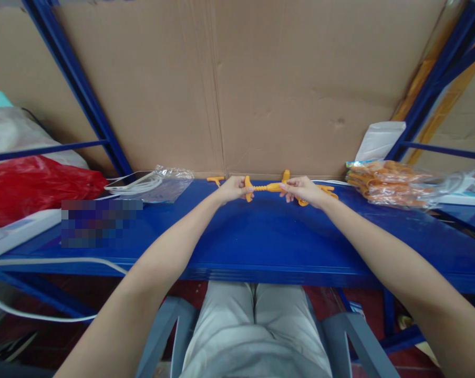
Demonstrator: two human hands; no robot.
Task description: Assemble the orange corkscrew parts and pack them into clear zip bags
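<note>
Orange rod (pixel 269 187) is held level between both hands, just above the far edge of the blue desk (pixel 261 236), about midway along that edge. It is plastic, with a ribbed stretch in its middle and a flat disc near its left end.

The left hand (pixel 233 189) is clenched on the left end, its fingers curled around the rod at the disc. The right hand (pixel 303 190) grasps the thicker right end, pinching it between thumb and fingertips. Both forearms reach across the desk from its near edge.

A small T-shaped piece (pixel 216 180), also orange, lies at the far edge just left of the left hand. Another orange piece (pixel 287 174) stands up behind the rod against the cardboard (pixel 300 79) that backs the desk. More orange pieces (pixel 327 191) lie just beyond the right hand; whether the hand touches them cannot be told.

Toward the right end of the desk sits a clear bag of orange parts (pixel 391 184), with a white sheet (pixel 379 140) leaning behind it. Toward the left end, near the far edge, lie a phone (pixel 129 180), a coiled white cable (pixel 145 186) and an empty-looking clear bag (pixel 174 181), close together. A red bag (pixel 32 186) rests beyond the left end.
</note>
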